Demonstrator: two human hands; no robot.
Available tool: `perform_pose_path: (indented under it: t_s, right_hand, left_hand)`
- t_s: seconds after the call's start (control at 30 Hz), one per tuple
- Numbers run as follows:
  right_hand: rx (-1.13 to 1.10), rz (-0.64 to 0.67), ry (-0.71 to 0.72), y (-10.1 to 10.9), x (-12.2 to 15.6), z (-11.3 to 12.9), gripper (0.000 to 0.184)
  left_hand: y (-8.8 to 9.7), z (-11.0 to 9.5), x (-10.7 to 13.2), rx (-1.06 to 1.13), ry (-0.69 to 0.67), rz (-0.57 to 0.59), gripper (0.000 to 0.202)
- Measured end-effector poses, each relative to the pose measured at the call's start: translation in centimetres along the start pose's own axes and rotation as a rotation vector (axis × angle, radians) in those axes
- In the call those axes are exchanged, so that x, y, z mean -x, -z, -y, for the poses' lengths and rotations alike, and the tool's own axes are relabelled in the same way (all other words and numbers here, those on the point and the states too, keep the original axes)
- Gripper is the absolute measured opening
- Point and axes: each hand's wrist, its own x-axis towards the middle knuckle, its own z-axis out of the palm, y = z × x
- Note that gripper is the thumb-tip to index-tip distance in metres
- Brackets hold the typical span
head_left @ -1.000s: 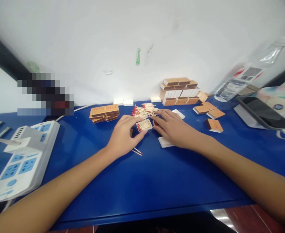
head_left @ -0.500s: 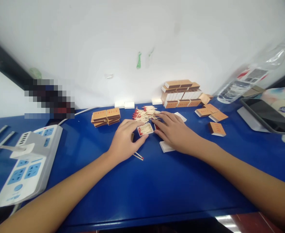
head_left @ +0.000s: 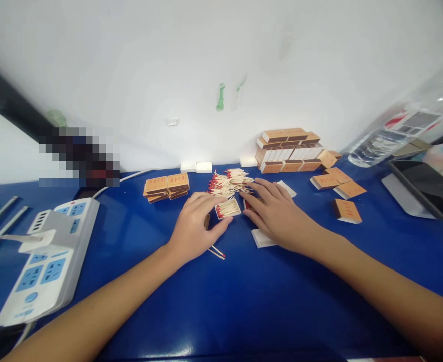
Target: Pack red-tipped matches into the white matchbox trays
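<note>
My left hand (head_left: 191, 223) is curled round a small white matchbox tray (head_left: 239, 210), thumb at the near side and fingers at the far side. Red-headed matches (head_left: 226, 207) lie in it. Under the left palm a brown edge shows, mostly hidden. My right hand (head_left: 282, 216) bends its fingers and thumb round a second tray with red match heads (head_left: 247, 204), largely covered by the hand. A loose match pile (head_left: 229, 182) lies just beyond both hands. Below the right palm sits a white tray (head_left: 262, 239). Two stray matches (head_left: 217, 252) rest near the left wrist.
Matchboxes are stacked at left (head_left: 168, 186) and against the wall at right (head_left: 287, 151); several more (head_left: 347, 210) lie farther right. White trays (head_left: 204, 167) stand along the wall. A power strip (head_left: 51, 271), a water bottle (head_left: 379, 143) and a phone (head_left: 428, 188) flank the blue table (head_left: 221, 311).
The view has shifted slightly, so the table things appear lower and farther right. Both hands keep nearly the same grip and place beside the match pile.
</note>
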Motion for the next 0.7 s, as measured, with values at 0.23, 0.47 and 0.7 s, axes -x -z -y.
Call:
perform_pose_path:
  t_s: [0.23, 0.47, 0.7]
  right_hand:
    - [-0.016, 0.010, 0.014, -0.15, 0.02, -0.22, 0.053]
    - [-0.060, 0.007, 0.004, -0.69, 0.11, -0.57, 0.055]
    - [-0.035, 0.045, -0.007, -0.20, 0.02, -0.45, 0.054]
  left_hand:
    - [0.03, -0.04, -0.06, -0.015, 0.006, -0.004, 0.032]
    - [-0.19, 0.06, 0.05, -0.028, -0.006, -0.018, 0.033]
    - [-0.39, 0.38, 0.13, -0.061, -0.037, -0.013, 0.032]
